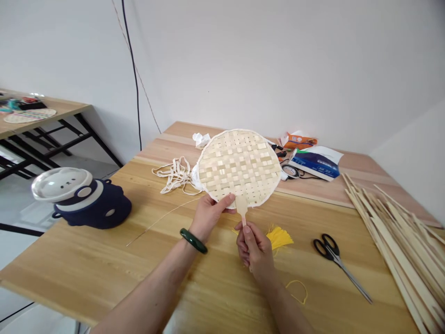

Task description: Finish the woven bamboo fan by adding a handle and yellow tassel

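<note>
The woven fan (239, 162) is held above the counter (167, 287); the right hand (256, 250) wraps its fingers round the handle (241, 205), the left hand (208, 212) pinches its lower edge. Right of the fan lie scissors (334, 255) and pale strips (399, 241).

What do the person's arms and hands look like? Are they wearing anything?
The left hand and right hand wear no gloves, and no sleeves show on the forearms. Around the left wrist is a smooth, shiny, dark green bangle, shaped like a ring. No bracelet shows on the right wrist.
</note>
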Motion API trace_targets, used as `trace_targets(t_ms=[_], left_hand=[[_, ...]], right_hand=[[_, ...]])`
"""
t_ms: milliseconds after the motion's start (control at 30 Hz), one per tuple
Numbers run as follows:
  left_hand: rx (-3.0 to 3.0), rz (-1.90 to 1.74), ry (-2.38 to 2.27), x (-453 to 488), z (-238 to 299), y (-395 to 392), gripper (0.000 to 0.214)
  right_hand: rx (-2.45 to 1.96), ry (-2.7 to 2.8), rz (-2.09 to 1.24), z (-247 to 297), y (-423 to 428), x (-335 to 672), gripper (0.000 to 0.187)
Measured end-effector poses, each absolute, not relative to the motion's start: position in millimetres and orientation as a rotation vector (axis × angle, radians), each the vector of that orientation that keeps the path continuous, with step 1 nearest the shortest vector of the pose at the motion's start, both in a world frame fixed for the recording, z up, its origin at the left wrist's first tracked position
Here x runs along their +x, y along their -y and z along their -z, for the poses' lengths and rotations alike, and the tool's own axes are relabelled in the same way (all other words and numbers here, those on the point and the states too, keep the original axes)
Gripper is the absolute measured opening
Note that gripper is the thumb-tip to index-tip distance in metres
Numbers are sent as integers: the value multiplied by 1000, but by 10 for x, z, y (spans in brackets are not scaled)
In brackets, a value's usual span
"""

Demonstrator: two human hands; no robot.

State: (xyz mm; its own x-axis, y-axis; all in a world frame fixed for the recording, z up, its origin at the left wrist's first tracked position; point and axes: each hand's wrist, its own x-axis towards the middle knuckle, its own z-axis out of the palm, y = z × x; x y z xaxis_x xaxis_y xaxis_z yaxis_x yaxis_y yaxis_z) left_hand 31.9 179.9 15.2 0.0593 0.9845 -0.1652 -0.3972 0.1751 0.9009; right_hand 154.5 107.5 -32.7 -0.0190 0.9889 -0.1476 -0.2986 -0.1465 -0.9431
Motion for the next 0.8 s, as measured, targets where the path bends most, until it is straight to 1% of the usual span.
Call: trace_targets(t_ms=[233, 400, 800], left_hand=[[852, -1287, -984, 345, -176, -1752, 27], [1086, -1295, -1022, 312, -202, -1773, 28], [1271, -1213, -952, 188, -179, -1869, 23]], right_hand=[[-1057, 917, -1443, 290, -1070, 1539, 38], [-1035, 912, -1443, 265, -1057, 1528, 37], [-1011, 969, -1546, 233, -1100, 1644, 38]])
